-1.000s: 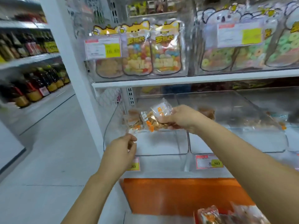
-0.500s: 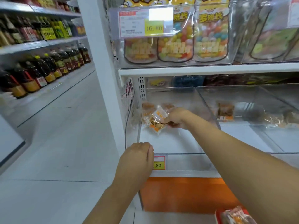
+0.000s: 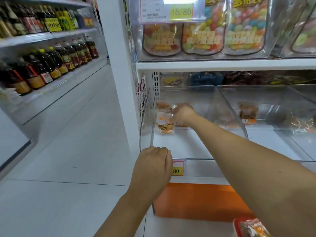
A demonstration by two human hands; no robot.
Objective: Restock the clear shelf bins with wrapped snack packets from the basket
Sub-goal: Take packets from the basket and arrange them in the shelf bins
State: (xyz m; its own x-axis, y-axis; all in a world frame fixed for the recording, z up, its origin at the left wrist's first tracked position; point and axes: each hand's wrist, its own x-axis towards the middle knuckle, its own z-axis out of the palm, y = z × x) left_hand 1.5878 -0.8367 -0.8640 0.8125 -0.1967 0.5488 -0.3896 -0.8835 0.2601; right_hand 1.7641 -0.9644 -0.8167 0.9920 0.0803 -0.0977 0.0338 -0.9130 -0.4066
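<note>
Shop aisle, tiled floor (image 3: 68,151), white shelf (image 3: 222,65), clear bin (image 3: 196,159), snack packet (image 3: 164,123), bottles (image 3: 47,65)

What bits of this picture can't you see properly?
Head view only:
- price tag: first digits hidden by the left hand gripping the clear bin rim.
- basket: cut off by bottom edge and the right arm.
- right hand: fingertips hidden, so its hold on the snack packet is unclear.
- upper label: small print blurred.

Two hands: left hand (image 3: 153,168), right hand (image 3: 183,114). Three candy pouches (image 3: 203,36). Two price tags (image 3: 181,11). One basket (image 3: 236,224).
</note>
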